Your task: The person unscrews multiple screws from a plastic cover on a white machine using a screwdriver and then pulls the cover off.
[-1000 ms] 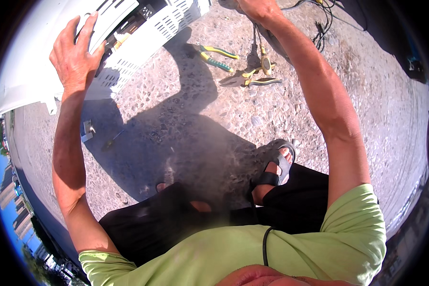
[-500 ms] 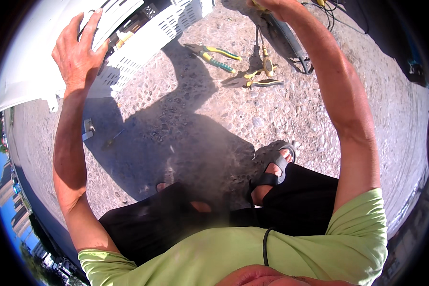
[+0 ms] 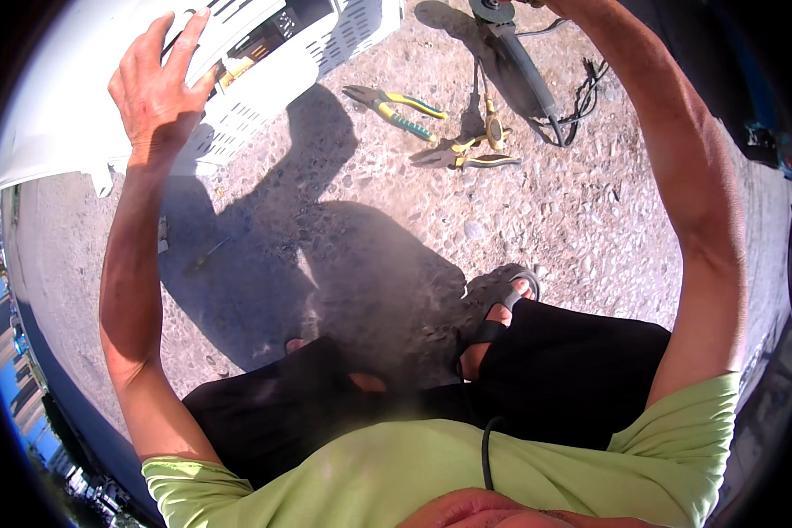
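Note:
My left hand rests with its fingers spread on the white casing of an appliance, beside an opening with dark and yellowish parts inside. At the top edge, my right hand is almost wholly cut off, so its fingers and anything in them cannot be made out. It is near the head of an angle grinder, which lies on the ground with its cord trailing to the right. Green-and-yellow pliers, a second pair of pliers and a yellow-handled screwdriver lie between my hands.
A slotted white panel forms the appliance's near side. A thin screwdriver-like tool lies in my shadow on the rough pebbled ground. My sandalled foot stands below the pliers.
My right hand has moved right and up, mostly out of view, uncovering the grinder's head and cord. My left hand stays on the casing, shifted slightly right in the picture.

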A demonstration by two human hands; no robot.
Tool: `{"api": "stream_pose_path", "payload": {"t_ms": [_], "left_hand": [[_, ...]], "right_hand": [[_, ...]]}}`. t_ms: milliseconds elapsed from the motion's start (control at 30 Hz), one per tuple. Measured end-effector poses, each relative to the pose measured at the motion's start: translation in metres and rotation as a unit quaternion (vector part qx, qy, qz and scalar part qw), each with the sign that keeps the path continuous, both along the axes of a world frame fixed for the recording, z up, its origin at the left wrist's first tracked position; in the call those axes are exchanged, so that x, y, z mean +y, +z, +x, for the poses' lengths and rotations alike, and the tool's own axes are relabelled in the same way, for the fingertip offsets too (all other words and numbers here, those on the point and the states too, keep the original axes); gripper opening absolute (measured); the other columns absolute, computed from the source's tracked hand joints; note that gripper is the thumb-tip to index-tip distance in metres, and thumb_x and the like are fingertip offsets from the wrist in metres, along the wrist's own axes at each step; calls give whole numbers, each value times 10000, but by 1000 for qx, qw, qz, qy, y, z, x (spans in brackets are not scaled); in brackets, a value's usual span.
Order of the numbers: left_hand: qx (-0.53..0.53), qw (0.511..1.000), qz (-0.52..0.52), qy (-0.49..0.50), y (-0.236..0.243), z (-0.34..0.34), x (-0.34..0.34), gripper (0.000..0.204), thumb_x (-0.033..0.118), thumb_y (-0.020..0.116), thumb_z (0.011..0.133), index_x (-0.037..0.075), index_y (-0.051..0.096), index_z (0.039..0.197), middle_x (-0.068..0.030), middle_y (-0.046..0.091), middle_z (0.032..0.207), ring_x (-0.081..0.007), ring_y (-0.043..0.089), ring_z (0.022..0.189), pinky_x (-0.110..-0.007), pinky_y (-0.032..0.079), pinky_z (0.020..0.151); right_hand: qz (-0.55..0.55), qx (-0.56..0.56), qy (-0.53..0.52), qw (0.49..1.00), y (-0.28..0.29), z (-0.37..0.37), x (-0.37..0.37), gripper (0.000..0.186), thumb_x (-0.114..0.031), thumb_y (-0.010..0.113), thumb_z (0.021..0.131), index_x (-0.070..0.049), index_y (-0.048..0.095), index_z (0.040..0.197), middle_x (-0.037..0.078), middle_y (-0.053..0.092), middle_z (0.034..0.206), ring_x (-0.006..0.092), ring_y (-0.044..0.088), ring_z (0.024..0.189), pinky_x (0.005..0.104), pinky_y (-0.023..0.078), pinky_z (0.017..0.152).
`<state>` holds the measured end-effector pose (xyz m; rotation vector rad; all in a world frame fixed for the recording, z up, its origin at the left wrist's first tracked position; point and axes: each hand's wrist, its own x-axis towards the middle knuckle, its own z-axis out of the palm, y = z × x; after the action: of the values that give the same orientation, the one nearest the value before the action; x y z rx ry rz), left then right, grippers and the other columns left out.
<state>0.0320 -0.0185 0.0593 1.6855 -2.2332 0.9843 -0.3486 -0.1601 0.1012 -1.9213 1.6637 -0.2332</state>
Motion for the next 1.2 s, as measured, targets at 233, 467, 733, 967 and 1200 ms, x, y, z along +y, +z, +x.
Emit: {"api": "stream_pose_path", "payload": {"t_ms": [233, 467, 733, 967, 1200], "left_hand": [[14, 1000, 0, 3, -2, -3, -2, 731, 298, 833, 787, 362, 520, 1444, -51, 473, 1459, -270, 434, 1338, -493, 314, 1094], [6, 1000, -3, 8, -2, 0, 0, 727, 294, 835, 785, 361, 525, 1439, -44, 475, 1454, -260, 436, 1336, -493, 319, 1081], [1, 1000, -19, 11, -9, 3, -1, 748, 294, 857, 759, 359, 539, 1432, -28, 478, 1459, -250, 449, 1326, -495, 320, 1074], [24, 999, -24, -16, -9, 3, -1, 758, 286, 862, 753, 371, 534, 1431, -18, 474, 1464, -247, 449, 1323, -492, 318, 1073], [32, 999, -20, -14, -10, 1, -2, 756, 280, 859, 757, 371, 530, 1432, -11, 464, 1475, -249, 433, 1335, -494, 308, 1081]], "right_hand": [[17, 75, 126, 989, 3, -2, -13, 344, -268, 524, 1024, 26, 700, 1054, 52, 659, 832, 164, 563, 674, 375, 470, 623], [80, -8, -8, 997, 7, 1, 2, 376, -323, 632, 958, 23, 693, 1092, 47, 621, 782, 143, 532, 644, 339, 433, 587], [-106, 0, 21, 994, 9, 13, 35, 311, -255, 545, 994, -54, 698, 1175, 131, 727, 930, 214, 675, 798, 381, 510, 685], [-45, 69, 87, 993, 1, 9, 4, 281, -212, 557, 970, -34, 707, 1127, 110, 717, 879, 194, 658, 746, 373, 509, 663], [-51, 25, 15, 998, 5, 7, 25, 330, -251, 576, 959, 7, 700, 1122, 123, 739, 972, 216, 692, 822, 378, 532, 693]]}}
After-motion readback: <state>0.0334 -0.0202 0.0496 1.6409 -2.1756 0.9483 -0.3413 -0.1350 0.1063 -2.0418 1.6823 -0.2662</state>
